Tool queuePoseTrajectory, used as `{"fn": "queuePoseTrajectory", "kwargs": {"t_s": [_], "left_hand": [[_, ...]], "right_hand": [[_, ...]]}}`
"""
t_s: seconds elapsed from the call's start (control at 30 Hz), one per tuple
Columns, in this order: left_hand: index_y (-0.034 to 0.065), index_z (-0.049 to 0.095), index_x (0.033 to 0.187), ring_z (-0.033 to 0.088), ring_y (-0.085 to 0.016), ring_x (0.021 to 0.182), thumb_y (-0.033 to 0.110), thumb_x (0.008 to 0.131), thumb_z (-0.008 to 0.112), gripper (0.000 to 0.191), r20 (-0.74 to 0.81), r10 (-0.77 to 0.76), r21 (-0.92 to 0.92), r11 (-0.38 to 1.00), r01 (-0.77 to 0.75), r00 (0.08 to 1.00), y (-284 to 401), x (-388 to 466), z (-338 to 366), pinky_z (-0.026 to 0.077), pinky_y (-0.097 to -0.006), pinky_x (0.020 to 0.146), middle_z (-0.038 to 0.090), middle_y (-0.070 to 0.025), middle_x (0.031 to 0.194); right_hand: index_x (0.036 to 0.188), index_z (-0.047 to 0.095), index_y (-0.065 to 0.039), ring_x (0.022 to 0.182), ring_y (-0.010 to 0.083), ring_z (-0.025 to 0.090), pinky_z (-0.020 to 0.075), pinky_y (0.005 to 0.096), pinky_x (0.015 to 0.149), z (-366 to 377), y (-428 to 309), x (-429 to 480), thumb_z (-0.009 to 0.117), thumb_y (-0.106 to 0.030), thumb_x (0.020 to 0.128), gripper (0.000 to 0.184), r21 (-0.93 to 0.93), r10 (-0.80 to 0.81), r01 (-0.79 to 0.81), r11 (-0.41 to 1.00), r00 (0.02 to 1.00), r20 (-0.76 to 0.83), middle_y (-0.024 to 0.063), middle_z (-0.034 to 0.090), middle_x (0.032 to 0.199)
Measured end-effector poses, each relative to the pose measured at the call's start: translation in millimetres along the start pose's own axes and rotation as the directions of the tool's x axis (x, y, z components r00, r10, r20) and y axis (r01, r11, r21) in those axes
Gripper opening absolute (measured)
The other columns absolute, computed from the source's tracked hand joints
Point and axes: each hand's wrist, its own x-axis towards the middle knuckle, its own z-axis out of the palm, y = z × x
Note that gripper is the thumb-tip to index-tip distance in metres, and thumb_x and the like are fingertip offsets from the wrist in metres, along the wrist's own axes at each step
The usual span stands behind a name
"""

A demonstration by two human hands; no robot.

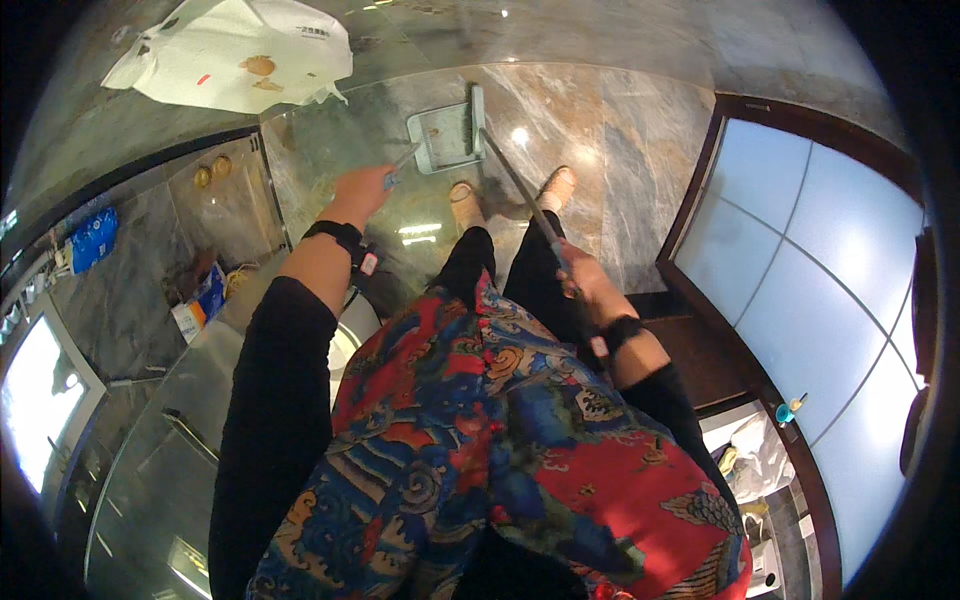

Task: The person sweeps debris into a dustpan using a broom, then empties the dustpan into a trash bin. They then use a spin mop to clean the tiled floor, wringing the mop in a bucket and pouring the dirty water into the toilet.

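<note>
My left hand (365, 191) grips the handle of a grey-blue dustpan (448, 133), which lies flat on the stone-patterned floor beyond my feet. Some small dark debris shows in the pan. My right hand (583, 270) is closed around a long broom handle (517, 174) that slants away from me. At its far end the broom head (477, 120) stands along the right edge of the dustpan. Its bristles are hard to make out.
On the left wall hangs a white printed bag (240, 56). A glass panel (161, 397) and part of a toilet (352, 334) lie left of me. To my right is a dark-framed frosted glass door (784, 236). My slippered feet (463, 199) stand just short of the dustpan.
</note>
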Motion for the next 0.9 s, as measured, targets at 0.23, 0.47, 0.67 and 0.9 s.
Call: {"fn": "queuePoseTrajectory", "kwargs": {"t_s": [0.23,0.47,0.67,0.9], "left_hand": [[0.0254,0.06,0.11,0.06,-0.031,0.083,0.024,0.079,0.057,0.031,-0.039,0.031,-0.044,0.998,-0.033,0.999,-24,-16,11,0.048,-0.0415,0.069,0.064,-0.01,0.092],[0.0274,0.055,0.116,0.06,-0.031,0.082,0.031,0.08,0.058,0.036,0.1,-0.167,-0.086,0.981,0.175,0.981,-41,-63,44,0.048,-0.0416,0.069,0.064,-0.0091,0.09],[0.0265,0.056,0.114,0.061,-0.031,0.082,0.029,0.08,0.057,0.034,0.056,-0.141,-0.173,0.974,0.149,0.988,-40,-66,51,0.048,-0.0425,0.068,0.064,-0.0091,0.089],[0.023,0.058,0.11,0.06,-0.031,0.087,0.023,0.078,0.056,0.033,0.084,-0.184,-0.189,0.962,0.197,0.979,-30,-67,44,0.048,-0.0435,0.072,0.064,-0.0109,0.093]], "right_hand": [[0.13,0.044,-0.013,0.044,0.0182,0.052,0.0427,0.0327,0.042,-33,-12,14,0.043,-0.027,0.091,0.042,-0.74,-0.507,0.249,0.624,0.85,-0.142,0.0133,0.056,0.067],[0.129,0.046,-0.018,0.048,0.0232,0.053,0.0449,0.0366,0.043,20,8,47,0.049,-0.025,0.088,0.041,-0.662,-0.292,0.152,0.734,0.95,-0.106,0.0145,0.059,0.069],[0.13,0.046,-0.02,0.037,0.0153,0.043,0.0356,0.0297,0.036,-17,14,3,0.047,-0.028,0.091,0.04,-0.381,-0.147,0.112,0.918,0.987,-0.061,0.0074,0.048,0.054],[0.133,0.04,-0.012,0.048,0.0205,0.054,0.0449,0.0322,0.047,-2,27,59,0.048,-0.024,0.088,0.047,-0.867,-0.625,0.286,0.407,0.78,-0.036,0.013,0.058,0.066]]}}
